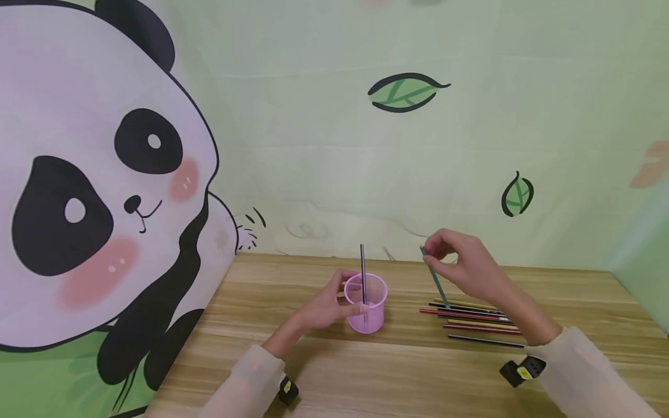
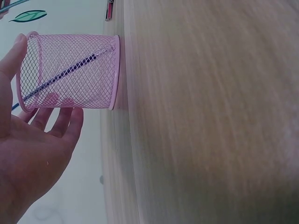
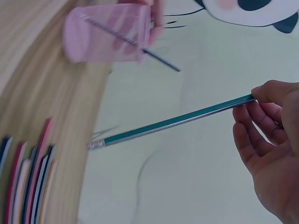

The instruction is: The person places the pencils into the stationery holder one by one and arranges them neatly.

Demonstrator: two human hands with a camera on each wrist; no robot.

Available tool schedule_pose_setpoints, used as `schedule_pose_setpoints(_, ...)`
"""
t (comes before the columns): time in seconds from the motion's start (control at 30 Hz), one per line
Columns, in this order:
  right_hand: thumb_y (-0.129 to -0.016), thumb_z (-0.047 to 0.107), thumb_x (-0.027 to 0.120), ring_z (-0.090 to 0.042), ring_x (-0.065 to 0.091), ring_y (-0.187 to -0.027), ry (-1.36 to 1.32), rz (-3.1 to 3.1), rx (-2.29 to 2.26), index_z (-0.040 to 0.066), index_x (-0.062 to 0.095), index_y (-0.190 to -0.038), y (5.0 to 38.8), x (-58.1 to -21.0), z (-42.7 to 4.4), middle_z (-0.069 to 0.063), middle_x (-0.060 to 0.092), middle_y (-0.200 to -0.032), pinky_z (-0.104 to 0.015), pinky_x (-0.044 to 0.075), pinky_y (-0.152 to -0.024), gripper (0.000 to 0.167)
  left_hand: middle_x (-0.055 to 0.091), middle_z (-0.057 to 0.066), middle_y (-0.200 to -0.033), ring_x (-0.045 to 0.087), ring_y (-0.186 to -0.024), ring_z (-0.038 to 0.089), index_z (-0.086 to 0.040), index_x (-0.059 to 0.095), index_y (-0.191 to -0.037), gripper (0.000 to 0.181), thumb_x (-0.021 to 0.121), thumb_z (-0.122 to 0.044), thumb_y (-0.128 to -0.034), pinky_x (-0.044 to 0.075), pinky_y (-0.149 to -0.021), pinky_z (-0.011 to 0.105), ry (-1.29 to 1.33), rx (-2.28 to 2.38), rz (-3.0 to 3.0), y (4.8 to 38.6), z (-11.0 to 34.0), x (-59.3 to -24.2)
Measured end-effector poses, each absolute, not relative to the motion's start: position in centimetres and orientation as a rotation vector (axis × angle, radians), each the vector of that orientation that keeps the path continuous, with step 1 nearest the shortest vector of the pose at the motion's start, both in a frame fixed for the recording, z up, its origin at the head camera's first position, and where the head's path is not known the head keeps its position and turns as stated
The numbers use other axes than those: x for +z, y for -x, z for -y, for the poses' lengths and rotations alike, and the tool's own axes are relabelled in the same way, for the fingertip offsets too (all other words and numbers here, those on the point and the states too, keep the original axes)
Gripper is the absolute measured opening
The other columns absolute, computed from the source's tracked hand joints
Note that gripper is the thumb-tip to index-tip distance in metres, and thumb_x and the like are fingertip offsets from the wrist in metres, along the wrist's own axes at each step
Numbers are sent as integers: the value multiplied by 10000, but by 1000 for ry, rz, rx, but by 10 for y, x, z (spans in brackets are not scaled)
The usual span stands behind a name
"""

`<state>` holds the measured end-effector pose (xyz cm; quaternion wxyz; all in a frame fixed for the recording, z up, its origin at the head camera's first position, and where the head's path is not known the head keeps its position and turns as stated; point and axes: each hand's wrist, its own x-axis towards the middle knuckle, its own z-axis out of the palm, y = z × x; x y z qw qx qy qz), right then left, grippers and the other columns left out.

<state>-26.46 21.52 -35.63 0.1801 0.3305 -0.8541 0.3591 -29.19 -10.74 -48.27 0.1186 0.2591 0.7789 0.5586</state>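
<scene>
A pink mesh pen cup (image 1: 367,319) stands upright on the table, with one dark striped pencil (image 1: 363,264) leaning inside it. My left hand (image 1: 325,303) holds the cup from its left side, thumb at the front and fingers behind, as the left wrist view also shows. Right of the cup, my right hand (image 1: 467,264) pinches a green pencil (image 3: 173,122) near its upper end. That pencil slants down, its metal-capped end lowest, above the loose pencils (image 1: 478,318) lying on the table.
Several red, dark and yellow pencils (image 3: 30,186) lie side by side on the wooden table (image 1: 334,377). Behind the table's back edge hangs a pale green cloth (image 1: 313,145) with a printed panda (image 1: 151,209) and leaves.
</scene>
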Motion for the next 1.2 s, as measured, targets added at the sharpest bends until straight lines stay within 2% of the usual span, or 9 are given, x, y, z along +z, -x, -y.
schedule_pose_setpoints(0.4,-984,27,745,-163,671,-888,-829,2257,1327,-5,661,-1075,279,-329,-179,-95,716,-970,-141,554,-843,128,475,133,-1524,484,-1425,331,-71,352,-1528,753,816,-220,-954,447,-1184,477,-750,1618,-2285,293,110,-486)
schedule_pose_setpoints(0.53,-996,25,727,-165,676,-904,-795,2223,1454,-25,652,-1094,284,-329,-168,-135,715,-991,-168,567,-852,133,475,125,-1524,487,-1423,316,-72,346,-1531,756,812,-237,-959,455,-1176,457,-753,1598,-2300,293,111,-486)
schedule_pose_setpoints(0.83,-987,41,745,-210,687,-897,-752,2285,1528,6,654,-1081,295,-357,-146,-112,727,-964,-246,597,-834,135,462,66,-1530,483,-1425,286,-129,338,-1542,768,816,-273,-958,455,-1177,431,-742,1589,-2301,294,112,-486)
schedule_pose_setpoints(1.03,-985,35,747,-211,679,-851,-739,2316,1597,0,657,-1067,299,-381,-139,-121,724,-941,-212,590,-774,126,451,91,-1534,463,-1445,332,-105,321,-1554,782,806,-275,-964,440,-1191,474,-770,1593,-2283,294,110,-484)
schedule_pose_setpoints(1.2,-986,50,752,-231,684,-875,-746,2332,1629,-8,660,-1062,300,-399,-136,-133,729,-953,-210,589,-783,133,451,74,-1534,454,-1453,337,-119,317,-1561,788,804,-291,-965,432,-1198,474,-764,1587,-2284,294,109,-482)
